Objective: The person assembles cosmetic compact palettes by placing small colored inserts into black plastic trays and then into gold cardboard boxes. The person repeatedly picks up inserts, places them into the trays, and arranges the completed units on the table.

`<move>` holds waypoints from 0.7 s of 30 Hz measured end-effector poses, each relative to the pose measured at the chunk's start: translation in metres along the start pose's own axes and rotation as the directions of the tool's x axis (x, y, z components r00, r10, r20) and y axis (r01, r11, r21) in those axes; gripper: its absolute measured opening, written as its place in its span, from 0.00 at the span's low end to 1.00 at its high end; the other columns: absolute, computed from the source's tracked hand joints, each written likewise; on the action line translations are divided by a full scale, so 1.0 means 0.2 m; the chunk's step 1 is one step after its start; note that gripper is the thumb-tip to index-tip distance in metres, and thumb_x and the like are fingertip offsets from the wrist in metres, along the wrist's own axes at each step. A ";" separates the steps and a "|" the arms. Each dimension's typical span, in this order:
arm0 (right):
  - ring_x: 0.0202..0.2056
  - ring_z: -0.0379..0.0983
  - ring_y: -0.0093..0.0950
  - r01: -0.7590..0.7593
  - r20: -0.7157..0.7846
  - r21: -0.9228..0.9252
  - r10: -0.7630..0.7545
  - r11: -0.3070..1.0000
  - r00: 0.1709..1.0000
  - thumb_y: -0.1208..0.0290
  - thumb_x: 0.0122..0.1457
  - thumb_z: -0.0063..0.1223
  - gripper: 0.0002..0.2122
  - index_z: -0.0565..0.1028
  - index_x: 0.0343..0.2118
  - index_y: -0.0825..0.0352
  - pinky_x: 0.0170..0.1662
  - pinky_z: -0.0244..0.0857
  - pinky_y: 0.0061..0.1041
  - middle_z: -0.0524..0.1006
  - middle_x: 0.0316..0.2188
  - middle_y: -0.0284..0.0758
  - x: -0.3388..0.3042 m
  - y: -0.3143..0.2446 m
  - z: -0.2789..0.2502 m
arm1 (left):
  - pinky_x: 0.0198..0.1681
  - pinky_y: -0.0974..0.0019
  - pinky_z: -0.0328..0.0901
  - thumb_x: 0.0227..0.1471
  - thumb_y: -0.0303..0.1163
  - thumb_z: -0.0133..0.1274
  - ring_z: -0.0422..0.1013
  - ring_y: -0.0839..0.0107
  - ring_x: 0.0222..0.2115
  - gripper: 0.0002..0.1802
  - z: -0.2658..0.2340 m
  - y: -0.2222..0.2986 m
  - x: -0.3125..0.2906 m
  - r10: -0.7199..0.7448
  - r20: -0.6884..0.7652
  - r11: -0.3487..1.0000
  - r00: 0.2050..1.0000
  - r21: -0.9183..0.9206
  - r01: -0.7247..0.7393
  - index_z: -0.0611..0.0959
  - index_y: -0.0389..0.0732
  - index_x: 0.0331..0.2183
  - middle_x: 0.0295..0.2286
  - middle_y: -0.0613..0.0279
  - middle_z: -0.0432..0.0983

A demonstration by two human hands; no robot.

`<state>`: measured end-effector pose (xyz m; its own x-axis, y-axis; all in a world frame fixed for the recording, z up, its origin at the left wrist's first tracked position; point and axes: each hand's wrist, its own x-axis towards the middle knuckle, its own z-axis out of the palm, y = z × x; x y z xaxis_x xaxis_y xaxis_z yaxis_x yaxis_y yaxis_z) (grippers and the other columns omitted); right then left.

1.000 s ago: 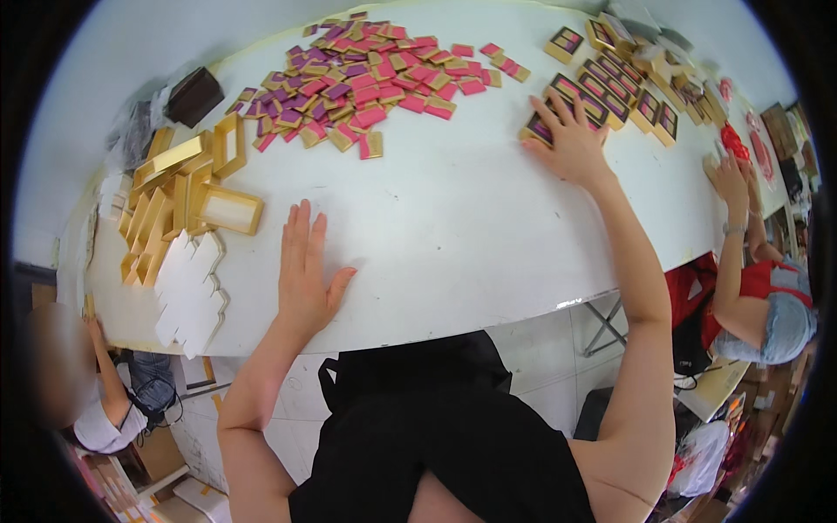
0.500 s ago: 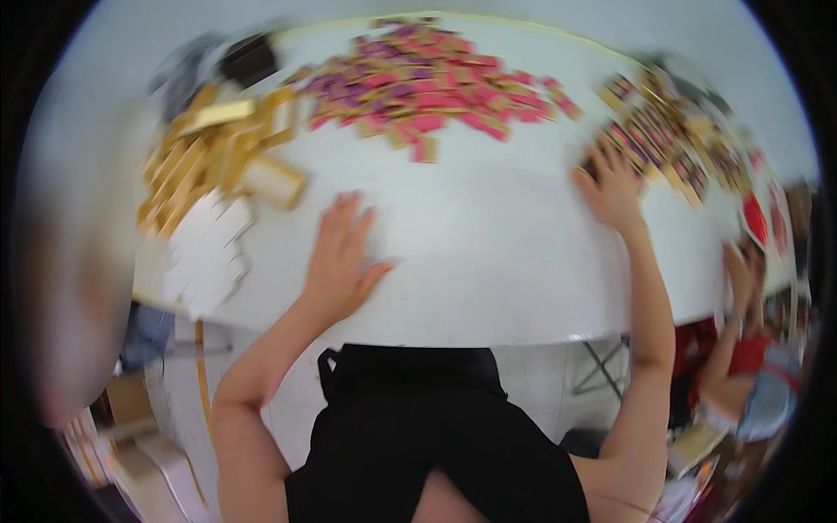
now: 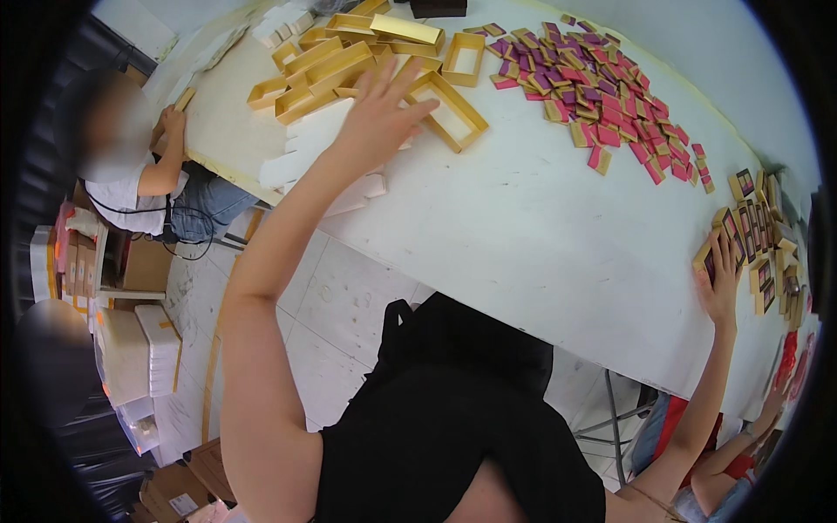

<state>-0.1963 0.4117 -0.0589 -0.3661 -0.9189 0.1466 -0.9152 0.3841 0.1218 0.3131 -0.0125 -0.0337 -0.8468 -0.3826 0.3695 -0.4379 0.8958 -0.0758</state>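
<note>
My left hand [image 3: 381, 118] reaches over the pile of gold trays [image 3: 327, 74], its fingers spread. It is beside an empty gold rectangular tray [image 3: 471, 131], and I cannot tell whether the fingertips touch it. Under that wrist lie white folded card pieces [image 3: 305, 135]. At the right, my right hand [image 3: 722, 283] is closed over a gold tray with dark pieces inside [image 3: 703, 256]. That tray sits on the table at the near end of a row of similar filled trays [image 3: 757, 222].
A heap of small pink, purple and gold blocks [image 3: 597, 91] covers the far middle of the white table [image 3: 523, 227]. A dark box [image 3: 438, 8] stands at the back. One person [image 3: 131, 148] sits at the left; another person's arm [image 3: 741, 449] shows at lower right.
My view has turned to the left. My left hand has gone from the bare tabletop to the gold trays. My right hand stays at the row of filled trays.
</note>
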 end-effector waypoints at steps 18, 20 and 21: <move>0.60 0.61 0.42 0.611 -0.263 0.343 -0.552 0.713 0.792 0.66 0.52 0.61 0.32 0.65 0.59 0.69 0.62 0.55 0.50 0.67 0.58 0.42 0.28 -1.54 -0.25 | 0.47 0.54 0.67 0.47 0.37 0.63 0.73 0.53 0.45 0.37 -0.13 0.08 0.25 -0.327 0.456 0.944 0.828 0.117 0.308 0.69 0.48 0.58 0.38 0.51 0.78; 0.55 0.64 0.41 0.640 -0.334 0.324 -0.548 0.697 0.767 0.68 0.52 0.60 0.29 0.66 0.57 0.70 0.57 0.60 0.44 0.70 0.52 0.41 0.33 -1.61 -0.21 | 0.46 0.53 0.68 0.49 0.41 0.61 0.73 0.53 0.44 0.39 -0.01 -0.01 0.25 -0.306 0.299 0.952 0.904 0.107 0.287 0.66 0.51 0.60 0.38 0.51 0.78; 0.53 0.66 0.41 0.648 -0.368 0.313 -0.541 0.694 0.756 0.69 0.52 0.60 0.28 0.67 0.57 0.71 0.55 0.63 0.42 0.72 0.49 0.41 0.33 -1.62 -0.21 | 0.46 0.52 0.68 0.50 0.44 0.61 0.73 0.53 0.44 0.39 0.04 -0.04 0.25 -0.285 0.218 0.958 0.933 0.100 0.269 0.64 0.52 0.61 0.38 0.51 0.77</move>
<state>0.0826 0.2301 -0.0477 0.2801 -0.8700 0.4058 -0.9253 -0.3573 -0.1273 0.2721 -0.0414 -0.0219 -0.7314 -0.6618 0.1644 -0.6775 0.7326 -0.0654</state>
